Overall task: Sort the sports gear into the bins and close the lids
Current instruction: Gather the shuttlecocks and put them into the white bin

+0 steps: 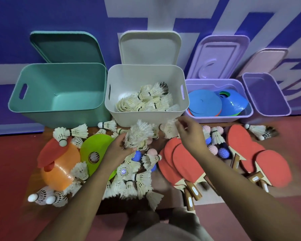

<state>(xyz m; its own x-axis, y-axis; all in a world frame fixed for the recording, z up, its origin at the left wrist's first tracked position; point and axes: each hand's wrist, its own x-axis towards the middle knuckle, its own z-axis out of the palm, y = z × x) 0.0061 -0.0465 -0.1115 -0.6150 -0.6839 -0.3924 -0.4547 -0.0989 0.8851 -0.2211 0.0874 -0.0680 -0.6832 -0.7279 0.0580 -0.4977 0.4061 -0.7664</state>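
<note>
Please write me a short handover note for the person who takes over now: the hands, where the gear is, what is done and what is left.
Left hand: grips a bunch of shuttlecocks.
Right hand: pinches another shuttlecock, near the white bin rim.
Done: white bin holds many shuttlecocks; lilac bin holds cones.
Left: loose shuttlecocks, more cones, paddles and spiky balls lie on the floor.
Teal bin and purple bin empty; lids off, leaning behind the bins.

Bare forearms run unsleeved to the frame's lower edge, with the left hand [119,150] and right hand [189,134] equally bare. Grey-brown fabric [165,231] of the person's clothing shows at bottom centre; the garment's type is unclear.
</note>
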